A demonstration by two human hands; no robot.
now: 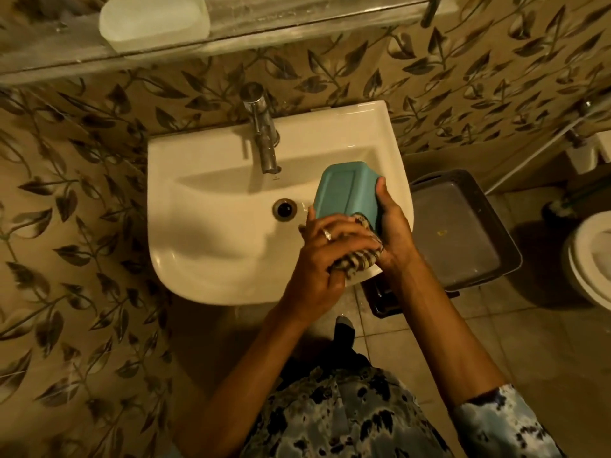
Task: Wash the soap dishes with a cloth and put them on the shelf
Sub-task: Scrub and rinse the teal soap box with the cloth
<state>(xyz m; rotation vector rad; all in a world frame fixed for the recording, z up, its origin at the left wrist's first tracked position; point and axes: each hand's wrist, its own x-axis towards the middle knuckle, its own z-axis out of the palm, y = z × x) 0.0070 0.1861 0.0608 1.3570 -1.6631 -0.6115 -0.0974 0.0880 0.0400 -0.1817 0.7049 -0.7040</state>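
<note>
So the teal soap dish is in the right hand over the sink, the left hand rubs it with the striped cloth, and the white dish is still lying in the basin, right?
Not quite. The head view shows the white soap dish on the shelf above the tap, not in the sink. The rest holds: the right hand holds the teal soap dish over the sink, and the left hand rubs it with the striped cloth.

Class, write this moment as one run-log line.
phase: washing | right hand: holds teal soap dish over sink | left hand: rubs cloth | shelf: white dish
</note>
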